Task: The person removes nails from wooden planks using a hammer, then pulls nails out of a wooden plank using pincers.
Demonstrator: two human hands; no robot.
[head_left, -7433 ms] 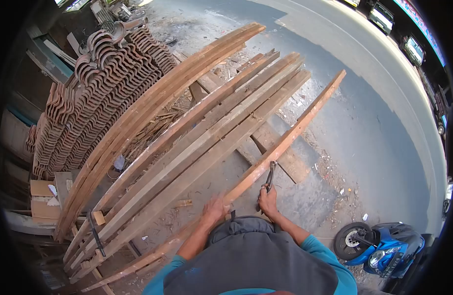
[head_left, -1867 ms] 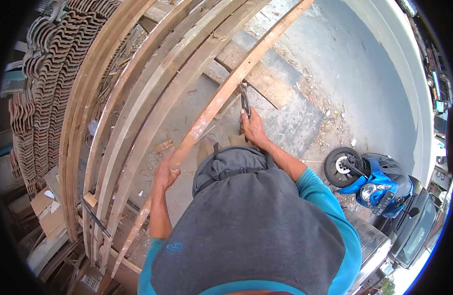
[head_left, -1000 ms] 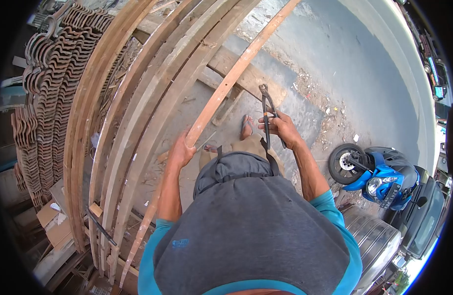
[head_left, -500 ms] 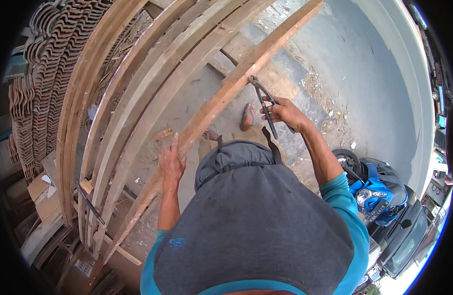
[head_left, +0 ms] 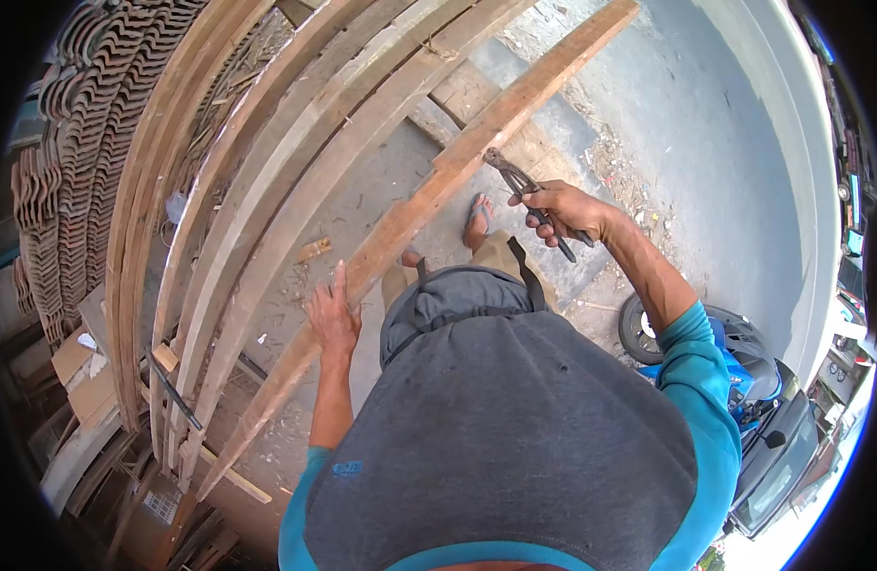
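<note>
A long wooden beam runs diagonally in front of me, from lower left to upper right. My left hand is closed around its near part, the index finger lying along the wood. In my right hand is a pair of dark metal pincers, fingers wrapped around the handles. The pincer jaws are at the beam's right-hand edge, near its middle. Whether a nail sits between the jaws is too small to tell.
Several long timbers lie to the left, with stacked roof tiles beyond them. A dark metal bar rests across timber ends. A small wood block lies on the floor. A blue motorcycle stands at right.
My right hand has shifted right and the pincer handles have come closer together. The pincers now slant more to the right. My left hand stays on the beam.
</note>
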